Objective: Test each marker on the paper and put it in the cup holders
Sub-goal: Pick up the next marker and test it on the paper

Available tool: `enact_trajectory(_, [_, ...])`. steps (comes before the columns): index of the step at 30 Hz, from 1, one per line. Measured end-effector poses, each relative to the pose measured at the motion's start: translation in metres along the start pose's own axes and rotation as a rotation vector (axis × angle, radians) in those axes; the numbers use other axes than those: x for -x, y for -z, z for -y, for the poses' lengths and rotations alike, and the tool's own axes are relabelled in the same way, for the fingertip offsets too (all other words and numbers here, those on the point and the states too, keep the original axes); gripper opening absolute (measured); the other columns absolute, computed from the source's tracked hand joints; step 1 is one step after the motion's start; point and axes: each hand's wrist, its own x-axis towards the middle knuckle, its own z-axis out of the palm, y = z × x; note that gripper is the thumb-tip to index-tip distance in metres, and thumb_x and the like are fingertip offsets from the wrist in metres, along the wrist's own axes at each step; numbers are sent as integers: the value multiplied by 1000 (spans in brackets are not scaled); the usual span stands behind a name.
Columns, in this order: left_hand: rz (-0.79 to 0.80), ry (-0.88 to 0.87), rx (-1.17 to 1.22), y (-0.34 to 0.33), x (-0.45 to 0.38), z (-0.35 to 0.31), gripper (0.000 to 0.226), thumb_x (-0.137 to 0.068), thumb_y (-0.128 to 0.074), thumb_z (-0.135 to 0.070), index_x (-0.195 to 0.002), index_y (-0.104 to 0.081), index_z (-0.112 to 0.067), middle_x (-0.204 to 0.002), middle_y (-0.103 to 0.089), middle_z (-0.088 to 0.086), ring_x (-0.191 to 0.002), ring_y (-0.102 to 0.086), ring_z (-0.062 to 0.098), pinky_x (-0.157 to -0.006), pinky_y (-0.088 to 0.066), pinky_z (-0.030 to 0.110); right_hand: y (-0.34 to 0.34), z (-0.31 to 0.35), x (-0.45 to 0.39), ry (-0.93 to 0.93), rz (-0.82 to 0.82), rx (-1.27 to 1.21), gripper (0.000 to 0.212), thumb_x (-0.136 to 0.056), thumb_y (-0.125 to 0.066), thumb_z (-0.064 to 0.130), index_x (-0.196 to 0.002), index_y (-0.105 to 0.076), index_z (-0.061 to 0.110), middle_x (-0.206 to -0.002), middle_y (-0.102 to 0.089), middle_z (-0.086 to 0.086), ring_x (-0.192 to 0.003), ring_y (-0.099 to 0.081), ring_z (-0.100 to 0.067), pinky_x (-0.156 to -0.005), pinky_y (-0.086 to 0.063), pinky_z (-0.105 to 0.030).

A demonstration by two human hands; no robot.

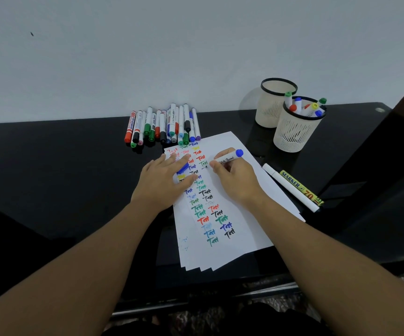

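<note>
Your right hand (pixel 235 177) has its fingers (pixel 216 166) clenched around a blue whiteboard marker (pixel 230 157), held like a pen with its tip down on the paper (pixel 242 229) and its blue end pointing toward 2 o'clock. The tip sits at the top of the third column of "Test" marks, so you appear to be in the writing step for this marker.

Your left hand (pixel 164 180) lies flat on the paper at 9 o'clock of the right one, fingers released and spread to pin the sheet. A blue cap (pixel 183 168) shows under those fingers, though whether it is gripped or merely lying there, I cannot tell.

The untested markers (pixel 162 126) lie in a row on the dark surface (pixel 50 166) at 12 o'clock of the paper. The cup holders stand at 2 o'clock: the nearer cup holder (pixel 295 134) already carries several markers, the farther cup holder (pixel 272 105) looks empty. A white marker (pixel 290 187) and a yellow-labelled marker (pixel 301 187) lie side by side at 3 o'clock, at the paper's right edge.

Next, judging by the layout, you will need to finish the word, lift the tip, fit the cap back on, then carry the marker toward 2 o'clock and drop it into a cup holder.
</note>
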Motion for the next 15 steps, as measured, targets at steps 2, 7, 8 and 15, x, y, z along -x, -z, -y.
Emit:
enact_trajectory(2, [-4, 1, 3, 0, 0, 0, 72, -93, -35, -76, -156, -25, -44, -164, -28, -3, -153, -17, 21, -124, -13, 45, 0, 0, -1, 20, 7, -9, 46, -100, -60, 50, -100, -72, 6, -88, -71, -11, -83, -67, -28, -81, -58, -49])
enact_trajectory(7, [10, 7, 4, 2, 1, -1, 71, -93, -35, -75, -156, -24, -44, -165, -26, -4, -154, -16, 20, -124, -11, 45, 2, -1, 2, 78, 31, -4, 40, -101, -59, 47, -105, -69, 9, -93, -70, -12, -87, -67, -29, -83, -56, -53])
enact_trajectory(8, [12, 10, 1, 3, 1, -2, 71, -93, -35, -75, -156, -24, -44, -165, -26, -4, -154, -16, 20, -124, -11, 45, 2, -2, 2, 75, 29, -1, 43, -101, -59, 49, -105, -69, 8, -92, -70, -13, -87, -67, -30, -82, -56, -54])
enact_trajectory(15, [6, 8, 8, 2, 1, -2, 72, -92, -36, -76, -156, -25, -45, -165, -26, -4, -154, -16, 19, -124, -11, 44, 4, -3, 2, 48, 25, -33, 43, -102, -57, 49, -106, -69, 8, -95, -72, -10, -90, -68, -28, -88, -57, -51])
